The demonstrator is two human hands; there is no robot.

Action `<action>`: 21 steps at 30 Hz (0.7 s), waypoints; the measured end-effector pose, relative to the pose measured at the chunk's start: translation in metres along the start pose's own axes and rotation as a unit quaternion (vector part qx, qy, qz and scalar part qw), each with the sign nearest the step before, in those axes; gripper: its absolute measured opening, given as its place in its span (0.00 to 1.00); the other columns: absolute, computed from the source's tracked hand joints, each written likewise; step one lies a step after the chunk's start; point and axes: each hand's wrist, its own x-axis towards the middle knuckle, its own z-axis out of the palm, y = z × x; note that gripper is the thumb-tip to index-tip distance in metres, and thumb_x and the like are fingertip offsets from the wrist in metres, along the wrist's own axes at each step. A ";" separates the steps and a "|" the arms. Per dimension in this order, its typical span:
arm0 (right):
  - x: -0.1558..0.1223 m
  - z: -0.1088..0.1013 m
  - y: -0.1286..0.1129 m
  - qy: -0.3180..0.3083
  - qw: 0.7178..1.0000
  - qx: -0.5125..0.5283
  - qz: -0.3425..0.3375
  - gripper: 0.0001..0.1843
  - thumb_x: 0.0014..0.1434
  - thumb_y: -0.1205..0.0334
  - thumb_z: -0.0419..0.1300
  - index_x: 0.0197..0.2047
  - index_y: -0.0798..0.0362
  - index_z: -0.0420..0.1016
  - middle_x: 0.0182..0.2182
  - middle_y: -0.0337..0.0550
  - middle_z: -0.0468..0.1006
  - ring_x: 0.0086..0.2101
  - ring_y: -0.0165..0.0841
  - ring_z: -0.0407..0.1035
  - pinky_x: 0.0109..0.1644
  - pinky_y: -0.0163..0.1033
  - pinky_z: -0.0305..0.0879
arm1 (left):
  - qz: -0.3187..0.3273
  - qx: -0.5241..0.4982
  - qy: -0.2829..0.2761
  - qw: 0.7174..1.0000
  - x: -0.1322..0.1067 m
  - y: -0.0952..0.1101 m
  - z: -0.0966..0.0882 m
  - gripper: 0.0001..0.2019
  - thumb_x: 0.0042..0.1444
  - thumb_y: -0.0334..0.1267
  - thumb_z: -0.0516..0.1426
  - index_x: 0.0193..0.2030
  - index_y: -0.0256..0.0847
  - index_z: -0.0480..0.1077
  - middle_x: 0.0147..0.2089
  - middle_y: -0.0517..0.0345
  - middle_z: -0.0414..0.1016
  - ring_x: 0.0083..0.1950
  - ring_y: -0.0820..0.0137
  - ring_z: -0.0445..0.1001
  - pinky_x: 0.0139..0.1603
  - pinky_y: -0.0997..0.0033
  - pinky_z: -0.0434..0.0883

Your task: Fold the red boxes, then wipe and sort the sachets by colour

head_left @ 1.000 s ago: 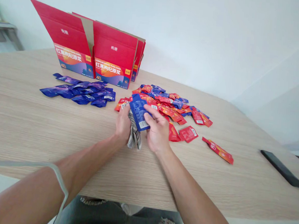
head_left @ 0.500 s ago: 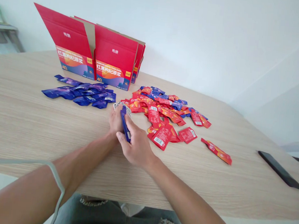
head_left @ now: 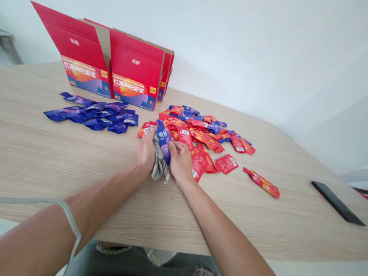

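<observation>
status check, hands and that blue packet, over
Left hand grips striped cloth. Right hand holds blue packet against cloth. Red packets crowd right side.

Cartons: three or four, 11 o'clock. Blue sachets: about a dozen, 10 o'clock. Red sachets: too many, overlapping, 1 o'clock. Phone: one, 3 o'clock.

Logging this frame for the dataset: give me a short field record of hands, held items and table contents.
left hand: grips striped cloth
right hand: holds blue pouch against the cloth
blue pile: sorted pouches, left of the hands
mixed pile: red and blue pouches, right of the hands
boxes: red, standing open at the far edge
phone: dark, flat, far right
table: light wood
</observation>
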 end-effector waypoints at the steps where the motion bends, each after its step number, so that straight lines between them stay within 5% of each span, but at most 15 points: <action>1: -0.001 0.001 0.001 0.010 0.999 -0.046 -0.027 0.21 0.67 0.58 0.60 0.58 0.56 0.84 0.61 0.56 0.82 0.66 0.49 0.71 0.75 0.57 0.64 | 0.004 -0.003 -0.001 1.000 -0.003 0.001 0.001 0.16 0.64 0.54 0.60 0.39 0.42 0.74 0.38 0.54 0.79 0.42 0.61 0.80 0.45 0.63 0.77; 4: -0.008 0.005 -0.003 0.002 0.992 -0.087 -0.091 0.31 0.67 0.70 0.51 0.70 0.54 0.77 0.66 0.53 0.78 0.67 0.43 0.71 0.76 0.53 0.63 | 0.031 0.015 -0.004 0.999 -0.012 0.010 0.002 0.13 0.64 0.50 0.60 0.41 0.41 0.75 0.40 0.54 0.80 0.42 0.63 0.78 0.48 0.64 0.77; 10: -0.025 0.008 -0.017 -0.074 0.986 -0.124 -0.079 0.32 0.67 0.71 0.50 0.69 0.51 0.79 0.53 0.48 0.88 0.56 0.43 0.81 0.69 0.49 0.70 | 0.056 0.044 0.026 0.997 -0.019 0.028 0.000 0.10 0.65 0.44 0.60 0.35 0.42 0.71 0.34 0.59 0.72 0.37 0.67 0.72 0.42 0.68 0.73; 13: -0.034 0.007 -0.027 -0.117 0.983 -0.123 -0.077 0.30 0.70 0.67 0.49 0.71 0.53 0.76 0.56 0.51 0.86 0.53 0.42 0.82 0.63 0.46 0.74 | 0.061 0.007 0.028 0.998 -0.016 0.029 -0.001 0.09 0.66 0.42 0.59 0.35 0.43 0.69 0.31 0.63 0.67 0.31 0.71 0.66 0.35 0.72 0.68; 18: -0.047 0.005 -0.047 -0.192 0.971 -0.122 -0.070 0.35 0.75 0.42 0.52 0.74 0.56 0.69 0.45 0.52 0.88 0.41 0.45 0.83 0.49 0.45 0.76 | 0.051 0.003 0.005 0.999 -0.007 0.027 -0.003 0.11 0.69 0.38 0.58 0.34 0.44 0.64 0.28 0.66 0.60 0.28 0.73 0.59 0.30 0.72 0.62; 21: -0.041 -0.002 -0.049 -0.217 0.965 -0.135 -0.060 0.33 0.71 0.44 0.58 0.71 0.55 0.71 0.45 0.51 0.87 0.45 0.46 0.82 0.50 0.45 0.75 | 0.053 0.021 0.013 0.998 -0.004 0.026 -0.003 0.11 0.68 0.38 0.59 0.34 0.44 0.64 0.28 0.66 0.62 0.28 0.73 0.61 0.32 0.72 0.64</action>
